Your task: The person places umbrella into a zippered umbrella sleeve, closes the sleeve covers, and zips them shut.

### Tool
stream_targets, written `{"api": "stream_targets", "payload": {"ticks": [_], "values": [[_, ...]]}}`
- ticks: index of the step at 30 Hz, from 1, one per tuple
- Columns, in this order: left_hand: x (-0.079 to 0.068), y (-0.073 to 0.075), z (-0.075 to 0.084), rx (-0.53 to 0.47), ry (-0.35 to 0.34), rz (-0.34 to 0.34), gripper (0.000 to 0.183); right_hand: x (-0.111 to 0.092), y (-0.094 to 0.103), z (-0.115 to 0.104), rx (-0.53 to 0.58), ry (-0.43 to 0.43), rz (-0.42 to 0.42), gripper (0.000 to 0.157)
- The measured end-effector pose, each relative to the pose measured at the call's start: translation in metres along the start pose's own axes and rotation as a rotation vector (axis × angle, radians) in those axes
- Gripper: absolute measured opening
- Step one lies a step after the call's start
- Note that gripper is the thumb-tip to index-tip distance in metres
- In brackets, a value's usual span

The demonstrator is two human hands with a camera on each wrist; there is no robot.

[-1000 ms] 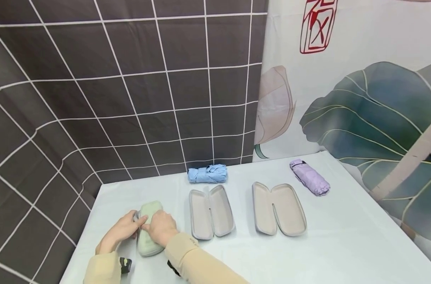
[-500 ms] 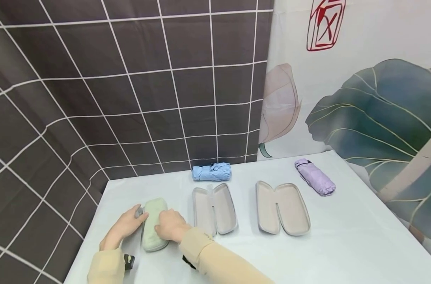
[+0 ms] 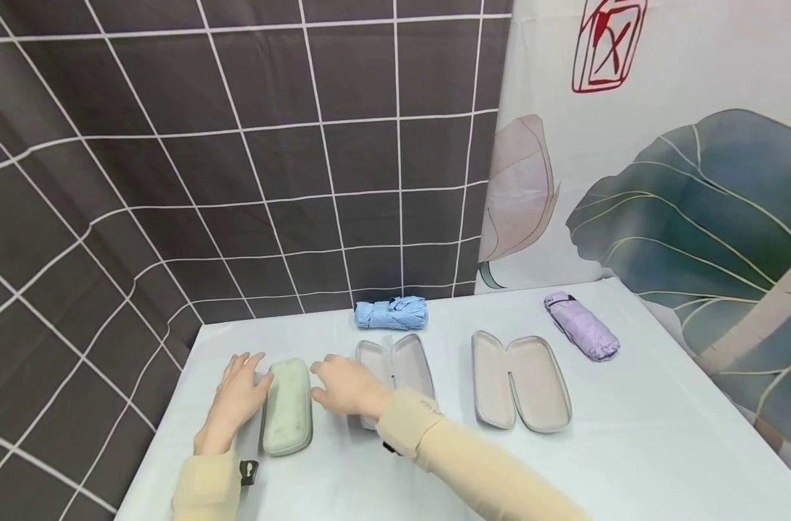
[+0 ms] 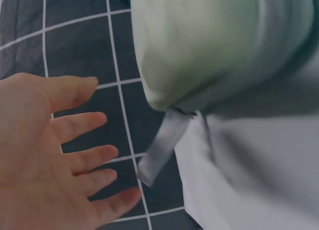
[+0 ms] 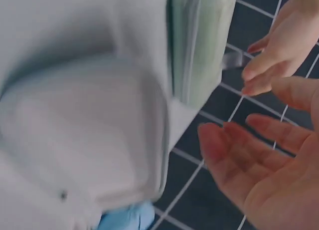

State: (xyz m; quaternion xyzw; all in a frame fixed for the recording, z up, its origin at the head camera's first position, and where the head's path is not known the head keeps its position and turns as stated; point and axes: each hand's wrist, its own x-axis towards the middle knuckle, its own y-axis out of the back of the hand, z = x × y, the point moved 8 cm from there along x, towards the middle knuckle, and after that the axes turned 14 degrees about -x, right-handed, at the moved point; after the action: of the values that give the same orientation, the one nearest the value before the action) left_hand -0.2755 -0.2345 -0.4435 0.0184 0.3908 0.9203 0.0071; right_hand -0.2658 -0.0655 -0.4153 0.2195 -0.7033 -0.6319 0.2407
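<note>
A green zippered case (image 3: 288, 407) lies closed on the white table, between my two hands. Left of it, my left hand (image 3: 234, 398) has its fingers spread, thumb close to the case's edge. In the left wrist view a grey pull tab (image 4: 164, 146) sticks out from the case's end, beside the fingertips. My right hand (image 3: 348, 386) hovers to the right of the green case, fingers loosely bent and holding nothing. It partly covers an open grey case (image 3: 413, 365) with a pale lining, whose near end is hidden behind the wrist.
Another open case (image 3: 522, 383) with a pale lining lies to the right. A folded blue umbrella (image 3: 391, 313) rests at the table's back edge, and a folded purple umbrella (image 3: 582, 327) at the back right. A dark gridded cloth (image 3: 291, 166) hangs behind.
My right hand has let go of the green case and moved right, over the open grey case. The left hand's fingers have spread and come away from the tab. The view has shifted slightly.
</note>
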Motion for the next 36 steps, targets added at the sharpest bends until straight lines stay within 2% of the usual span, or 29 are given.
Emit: {"api": "stream_targets", "payload": {"ticks": [4, 8, 14, 18, 26, 31, 36], "values": [[0.0, -0.003, 0.016, -0.047, -0.078, 0.057, 0.046, -0.006, 0.013, 0.024, -0.033, 0.034, 0.03, 0.038], [0.001, -0.017, 0.032, -0.103, -0.123, 0.078, 0.04, -0.013, 0.022, 0.053, -0.024, 0.044, 0.059, 0.036], [0.005, -0.042, 0.048, -0.216, -0.13, 0.073, 0.035, -0.016, 0.024, 0.089, -0.039, 0.038, 0.111, 0.033], [0.01, -0.057, 0.056, -0.272, -0.143, 0.063, 0.032, -0.017, 0.021, 0.106, -0.045, 0.019, 0.106, 0.032], [0.018, -0.084, 0.068, -0.308, -0.171, 0.054, 0.025, -0.015, 0.011, 0.137, -0.006, -0.033, 0.101, 0.033], [0.02, -0.099, 0.069, -0.308, -0.148, 0.044, 0.017, -0.012, 0.005, 0.155, 0.004, -0.062, 0.117, 0.033], [0.021, -0.105, 0.069, -0.32, -0.108, 0.06, 0.019, -0.001, 0.005, 0.164, -0.008, -0.055, 0.16, 0.032]]}}
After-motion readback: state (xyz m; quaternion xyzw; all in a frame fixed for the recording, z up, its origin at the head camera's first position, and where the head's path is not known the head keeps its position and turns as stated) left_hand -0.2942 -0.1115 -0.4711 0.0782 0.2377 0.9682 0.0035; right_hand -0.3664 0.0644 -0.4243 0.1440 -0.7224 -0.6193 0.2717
